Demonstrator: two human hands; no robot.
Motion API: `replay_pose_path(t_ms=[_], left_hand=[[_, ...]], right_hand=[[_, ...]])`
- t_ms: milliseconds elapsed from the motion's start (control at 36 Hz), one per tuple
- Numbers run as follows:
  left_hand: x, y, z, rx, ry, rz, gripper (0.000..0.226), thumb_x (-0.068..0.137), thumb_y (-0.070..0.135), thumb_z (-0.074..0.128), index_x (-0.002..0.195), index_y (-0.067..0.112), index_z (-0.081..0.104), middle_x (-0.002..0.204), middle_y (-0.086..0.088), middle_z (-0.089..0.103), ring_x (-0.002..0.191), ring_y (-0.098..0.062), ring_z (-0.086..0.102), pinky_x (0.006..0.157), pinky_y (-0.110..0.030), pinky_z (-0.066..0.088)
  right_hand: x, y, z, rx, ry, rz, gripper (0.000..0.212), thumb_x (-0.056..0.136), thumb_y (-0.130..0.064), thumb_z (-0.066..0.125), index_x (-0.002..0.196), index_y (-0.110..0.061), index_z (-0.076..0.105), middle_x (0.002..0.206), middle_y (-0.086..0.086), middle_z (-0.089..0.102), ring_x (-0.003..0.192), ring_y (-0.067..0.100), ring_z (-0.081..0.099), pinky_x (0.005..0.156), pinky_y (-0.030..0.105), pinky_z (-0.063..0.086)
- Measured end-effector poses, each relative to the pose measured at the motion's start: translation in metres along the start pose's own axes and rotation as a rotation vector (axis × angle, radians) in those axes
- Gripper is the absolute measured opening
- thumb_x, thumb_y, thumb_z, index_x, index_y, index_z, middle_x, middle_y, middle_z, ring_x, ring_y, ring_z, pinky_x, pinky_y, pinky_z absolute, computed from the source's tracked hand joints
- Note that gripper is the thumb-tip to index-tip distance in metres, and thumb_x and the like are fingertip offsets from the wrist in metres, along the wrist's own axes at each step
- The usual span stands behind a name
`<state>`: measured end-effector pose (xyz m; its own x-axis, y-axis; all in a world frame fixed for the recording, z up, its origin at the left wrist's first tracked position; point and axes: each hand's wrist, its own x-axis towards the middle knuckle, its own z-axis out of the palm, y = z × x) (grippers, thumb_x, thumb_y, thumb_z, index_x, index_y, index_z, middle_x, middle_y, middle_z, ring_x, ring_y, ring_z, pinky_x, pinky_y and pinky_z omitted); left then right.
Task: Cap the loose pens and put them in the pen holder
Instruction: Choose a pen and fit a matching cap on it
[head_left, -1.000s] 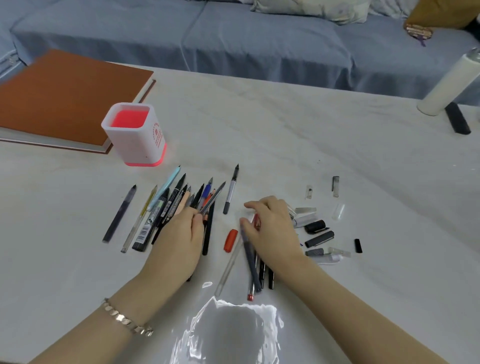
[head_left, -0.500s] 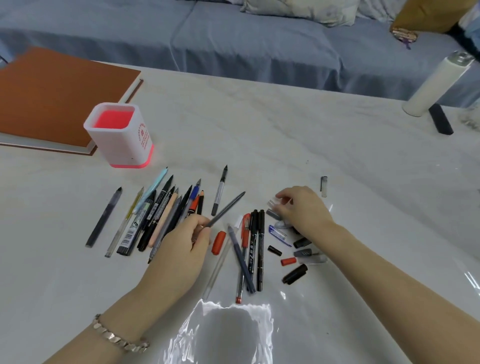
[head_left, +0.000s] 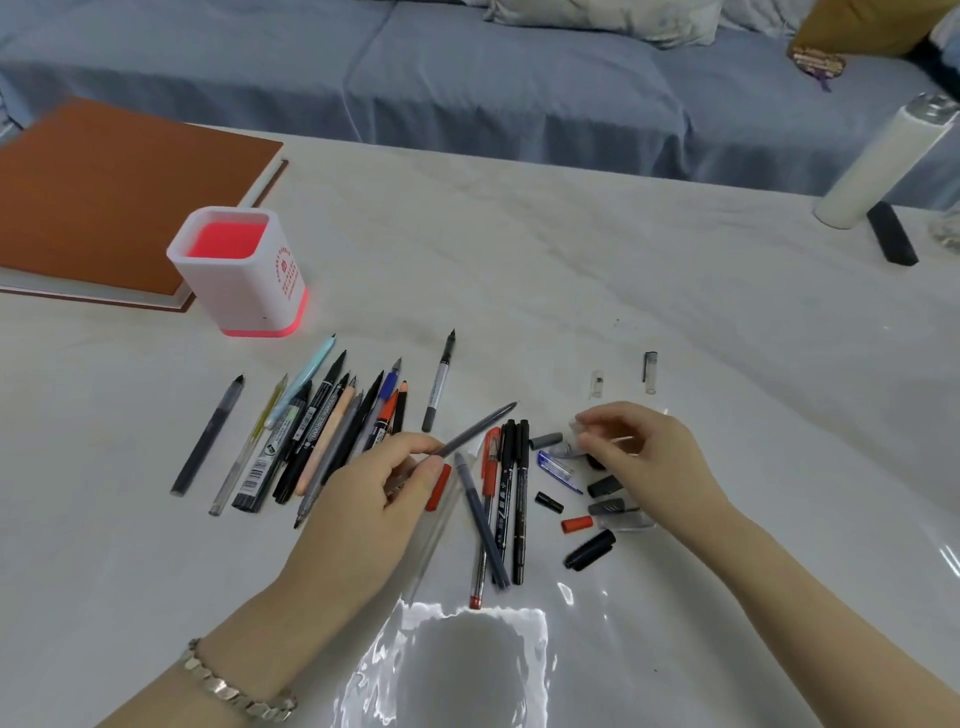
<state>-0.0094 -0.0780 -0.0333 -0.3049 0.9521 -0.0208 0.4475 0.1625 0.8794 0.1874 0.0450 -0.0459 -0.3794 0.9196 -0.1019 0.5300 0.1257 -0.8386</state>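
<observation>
Slim grey pen (head_left: 475, 429) uncapped, pinched in left hand (head_left: 384, 483), right hand (head_left: 641, 449) fingering clear cap (head_left: 581, 426).

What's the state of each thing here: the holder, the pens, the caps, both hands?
Pen holder: upright, no pens inside.
Row of pens: lying loose on the table, uncapped.
Grey pen: lifted, held in the left hand.
Loose caps: scattered by the right hand.
Right hand: fingers pinched on a small clear cap.
Orange book: closed, flat.
White bottle: upright, lidded.
</observation>
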Motion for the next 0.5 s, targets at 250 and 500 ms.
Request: replay_pose_path(t_ms=[250, 500], left_hand=[[0.002, 0.002, 0.003, 0.026, -0.029, 0.003, 0.017, 0.089, 0.020, 0.054, 0.086, 0.035, 0.059, 0.083, 0.028, 0.060, 0.074, 0.009, 0.054, 0.065, -0.003, 0.041], [0.007, 0.008, -0.001, 0.009, 0.001, -0.044, 0.026, 0.088, 0.019, 0.056, 0.081, 0.044, 0.055, 0.075, 0.009, 0.064, 0.080, 0.007, 0.055, 0.067, -0.001, 0.041]], right_hand=[[0.037, 0.014, -0.014, -0.370, 0.113, -0.006, 0.017, 0.083, -0.024, 0.061, 0.097, -0.016, 0.066, 0.082, -0.002, 0.062, 0.077, 0.014, 0.055, 0.069, 0.022, 0.040], [0.090, 0.022, 0.002, -0.463, 0.038, 0.199, 0.029, 0.082, -0.023, 0.060, 0.109, -0.012, 0.059, 0.114, 0.013, 0.059, 0.103, 0.027, 0.053, 0.077, 0.031, 0.042]])
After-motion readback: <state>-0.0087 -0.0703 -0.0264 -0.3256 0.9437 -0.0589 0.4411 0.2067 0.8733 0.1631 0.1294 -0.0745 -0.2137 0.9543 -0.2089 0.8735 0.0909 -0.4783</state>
